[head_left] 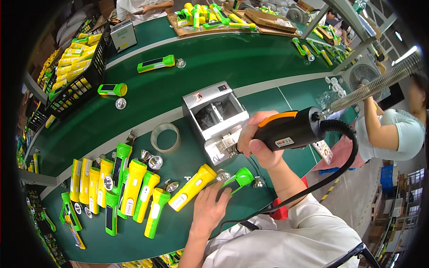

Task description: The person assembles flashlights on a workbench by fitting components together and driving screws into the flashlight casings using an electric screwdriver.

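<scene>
My right hand point(261, 145) is wrapped round a black electric screwdriver point(286, 130) with an orange lever. The tool lies nearly level, its bit end at the front of a grey metal screw feeder point(214, 118). My left hand point(210, 206) has its fingers over a green flashlight point(241, 177), whose body is partly hidden under them. Just left of that hand lies a yellow flashlight point(192, 187). Loose silver reflectors point(258, 182) lie beside the green flashlight.
Several yellow and green flashlights point(134, 183) lie in a row at the left. A tape roll point(165, 137) lies left of the feeder. A coiled spring point(371, 87) holds up the screwdriver. Beyond runs a green conveyor belt point(214, 53); a black crate point(96, 71) stands far left. A co-worker point(389, 129) is at right.
</scene>
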Motion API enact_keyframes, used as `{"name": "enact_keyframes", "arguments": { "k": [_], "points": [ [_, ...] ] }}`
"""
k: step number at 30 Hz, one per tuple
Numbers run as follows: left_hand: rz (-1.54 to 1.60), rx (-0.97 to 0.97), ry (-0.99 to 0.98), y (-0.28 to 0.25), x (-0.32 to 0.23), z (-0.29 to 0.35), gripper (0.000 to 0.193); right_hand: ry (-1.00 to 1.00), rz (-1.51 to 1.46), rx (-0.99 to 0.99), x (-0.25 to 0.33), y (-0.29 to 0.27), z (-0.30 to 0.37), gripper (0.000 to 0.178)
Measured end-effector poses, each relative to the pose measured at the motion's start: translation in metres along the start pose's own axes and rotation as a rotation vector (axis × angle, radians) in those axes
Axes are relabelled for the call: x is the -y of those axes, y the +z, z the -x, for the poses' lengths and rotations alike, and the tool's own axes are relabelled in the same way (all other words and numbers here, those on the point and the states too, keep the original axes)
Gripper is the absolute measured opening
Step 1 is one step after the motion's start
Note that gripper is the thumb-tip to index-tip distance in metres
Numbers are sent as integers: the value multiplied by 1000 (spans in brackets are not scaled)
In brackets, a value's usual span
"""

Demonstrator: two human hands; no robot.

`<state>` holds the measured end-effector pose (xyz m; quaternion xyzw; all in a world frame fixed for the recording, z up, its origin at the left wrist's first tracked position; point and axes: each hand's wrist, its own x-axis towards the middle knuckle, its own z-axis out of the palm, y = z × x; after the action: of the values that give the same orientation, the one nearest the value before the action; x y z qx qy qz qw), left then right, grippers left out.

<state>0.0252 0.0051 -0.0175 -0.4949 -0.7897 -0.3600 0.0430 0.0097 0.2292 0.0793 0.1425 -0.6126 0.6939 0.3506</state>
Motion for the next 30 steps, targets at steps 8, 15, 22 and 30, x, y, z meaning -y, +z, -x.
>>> {"name": "enact_keyframes", "arguments": {
  "k": [8, 15, 22, 30],
  "points": [
    [-37, 27, 14, 0, 1, 0, 32, 356, 209, -59, 5, 11, -21, 32],
    [-71, 35, -3, 3, 1, 6, 35, 182, -16, 4, 6, -1, 1, 39],
    [-54, 38, -16, 0, -2, 3, 29, -176, -15, 59, 46, -29, 23, 47],
    [-25, 24, 7, 2, -2, -4, 34, -207, -5, 44, 41, -28, 23, 48]
  ]
}}
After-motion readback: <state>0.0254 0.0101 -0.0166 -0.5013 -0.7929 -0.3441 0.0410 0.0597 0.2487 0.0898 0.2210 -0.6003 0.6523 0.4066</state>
